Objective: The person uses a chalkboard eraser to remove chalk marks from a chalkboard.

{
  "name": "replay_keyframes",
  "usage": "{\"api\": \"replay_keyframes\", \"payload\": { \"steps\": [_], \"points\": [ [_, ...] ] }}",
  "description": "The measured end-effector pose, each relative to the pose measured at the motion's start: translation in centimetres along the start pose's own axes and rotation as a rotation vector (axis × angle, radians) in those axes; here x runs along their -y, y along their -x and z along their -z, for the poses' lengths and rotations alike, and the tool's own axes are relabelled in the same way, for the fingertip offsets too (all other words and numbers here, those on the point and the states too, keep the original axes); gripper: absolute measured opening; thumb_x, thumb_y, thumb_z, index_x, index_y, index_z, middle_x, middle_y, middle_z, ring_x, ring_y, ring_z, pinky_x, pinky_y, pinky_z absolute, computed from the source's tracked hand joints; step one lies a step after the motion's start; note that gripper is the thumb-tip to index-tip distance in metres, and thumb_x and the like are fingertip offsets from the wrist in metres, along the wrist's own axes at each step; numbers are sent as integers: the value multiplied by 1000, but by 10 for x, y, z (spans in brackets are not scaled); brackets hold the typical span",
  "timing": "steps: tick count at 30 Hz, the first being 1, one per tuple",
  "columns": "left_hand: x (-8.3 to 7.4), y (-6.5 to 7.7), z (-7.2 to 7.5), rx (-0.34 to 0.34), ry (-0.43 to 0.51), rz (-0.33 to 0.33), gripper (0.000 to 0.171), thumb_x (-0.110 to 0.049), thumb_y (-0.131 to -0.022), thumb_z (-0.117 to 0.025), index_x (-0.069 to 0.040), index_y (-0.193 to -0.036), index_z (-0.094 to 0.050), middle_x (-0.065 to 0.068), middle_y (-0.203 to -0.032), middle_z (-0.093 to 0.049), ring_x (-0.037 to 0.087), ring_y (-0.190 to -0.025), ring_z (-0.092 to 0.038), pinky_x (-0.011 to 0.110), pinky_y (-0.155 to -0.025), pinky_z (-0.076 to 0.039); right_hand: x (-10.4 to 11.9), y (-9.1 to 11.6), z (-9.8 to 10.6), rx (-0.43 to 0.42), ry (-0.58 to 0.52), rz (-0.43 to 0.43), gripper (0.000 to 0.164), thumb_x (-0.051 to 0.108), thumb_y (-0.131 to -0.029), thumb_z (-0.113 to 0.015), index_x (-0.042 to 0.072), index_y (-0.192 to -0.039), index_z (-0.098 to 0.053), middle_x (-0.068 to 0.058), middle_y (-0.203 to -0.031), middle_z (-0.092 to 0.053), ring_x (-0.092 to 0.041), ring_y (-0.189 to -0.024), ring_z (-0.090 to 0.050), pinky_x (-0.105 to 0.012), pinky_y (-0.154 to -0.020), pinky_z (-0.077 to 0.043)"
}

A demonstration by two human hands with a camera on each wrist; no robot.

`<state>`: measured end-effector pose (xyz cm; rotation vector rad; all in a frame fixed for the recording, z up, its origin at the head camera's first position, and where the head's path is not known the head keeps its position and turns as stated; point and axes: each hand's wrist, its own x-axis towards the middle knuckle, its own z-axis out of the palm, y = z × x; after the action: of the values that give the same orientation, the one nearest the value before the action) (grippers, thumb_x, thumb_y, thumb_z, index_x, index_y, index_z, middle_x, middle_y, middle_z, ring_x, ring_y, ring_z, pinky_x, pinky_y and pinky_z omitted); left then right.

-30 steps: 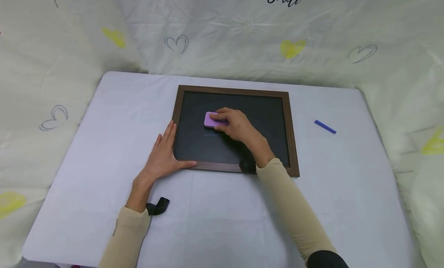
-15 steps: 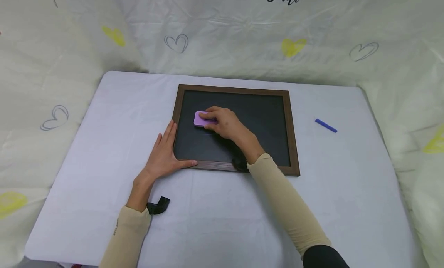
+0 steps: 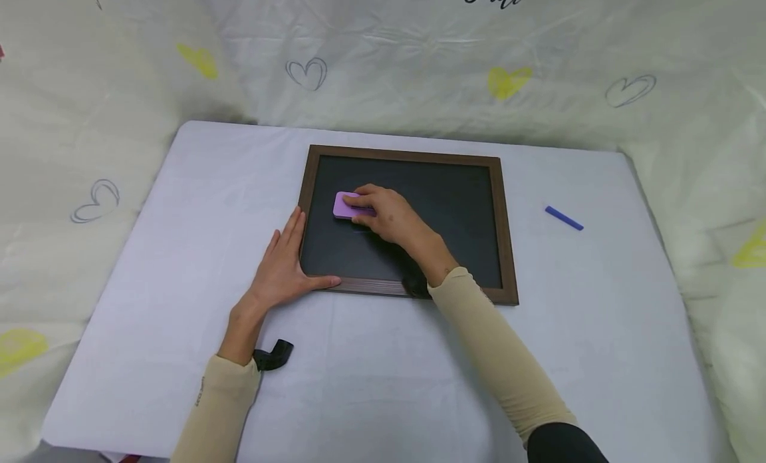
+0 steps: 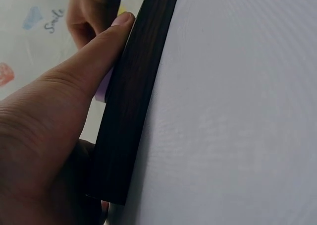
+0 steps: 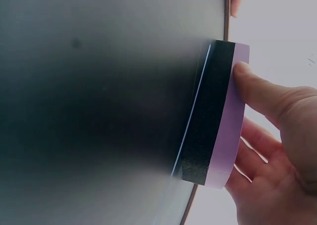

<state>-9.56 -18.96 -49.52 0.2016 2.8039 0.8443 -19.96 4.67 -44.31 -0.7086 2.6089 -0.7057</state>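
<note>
A chalkboard (image 3: 443, 203) in a brown wooden frame lies flat on the table. My right hand (image 3: 391, 213) grips a purple eraser (image 3: 344, 205) with a dark felt side, thumb on one side and fingers on the other. The right wrist view shows the eraser (image 5: 225, 121) with its felt against the board, right beside a thin blue chalk line (image 5: 195, 101). At the board's lower left corner my left hand (image 3: 278, 273) is spread, fingers along the left edge and thumb on the bottom frame. In the left wrist view the thumb (image 4: 99, 51) lies along the frame edge (image 4: 131, 96).
A blue chalk stick (image 3: 564, 218) lies on the white table (image 3: 371, 376) to the right of the board. A printed backdrop cloth (image 3: 407, 64) hangs behind and beside the table. A black curved piece (image 3: 274, 355) sits at my left wrist.
My right hand has slid the eraser a little to the left across the board, then nearly stopped. Less of the blue line shows from the head. My left hand has stayed in place.
</note>
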Motion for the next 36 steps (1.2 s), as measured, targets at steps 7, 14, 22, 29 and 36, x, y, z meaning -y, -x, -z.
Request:
{"api": "replay_keyframes", "payload": {
  "steps": [7,14,22,29,36],
  "points": [
    [-2,0,0,5,-3,6,143,-69,-71,-85,-15,-169,4,-4,-177,11,27,-166,-10,56,-135,-5,-2,2,1,-8,-3,-12,52,30,-102,-68,27,-152,-55,-6,-157,-53,-30,-145,-51,-48,-125,-40],
    [-1,0,0,-3,4,-2,143,-67,-70,-86,-15,-169,3,-3,-178,9,27,-166,-10,56,-135,-5,-5,3,2,-35,0,-27,53,30,-101,-69,26,-152,-55,-7,-157,-53,-32,-145,-51,-48,-124,-40],
    [-1,0,2,2,1,1,143,-68,-71,-86,-15,-169,4,-4,-178,10,27,-166,-11,55,-135,-5,-9,6,8,-59,-38,-74,53,29,-101,-70,26,-152,-54,-7,-157,-53,-31,-145,-51,-48,-124,-40],
    [-2,0,2,5,-6,4,144,-69,-70,-86,-15,-169,4,-3,-178,10,27,-166,-11,55,-135,-6,-21,13,14,-88,-66,-88,53,28,-101,-70,25,-151,-55,-8,-156,-54,-32,-145,-51,-47,-124,-41],
    [-2,1,0,-4,-1,-5,143,-66,-71,-87,-13,-168,4,-1,-178,9,29,-165,-11,56,-135,-5,-32,21,18,-120,-86,-127,52,28,-101,-69,25,-151,-55,-8,-156,-53,-33,-146,-50,-49,-123,-41]
  ]
}}
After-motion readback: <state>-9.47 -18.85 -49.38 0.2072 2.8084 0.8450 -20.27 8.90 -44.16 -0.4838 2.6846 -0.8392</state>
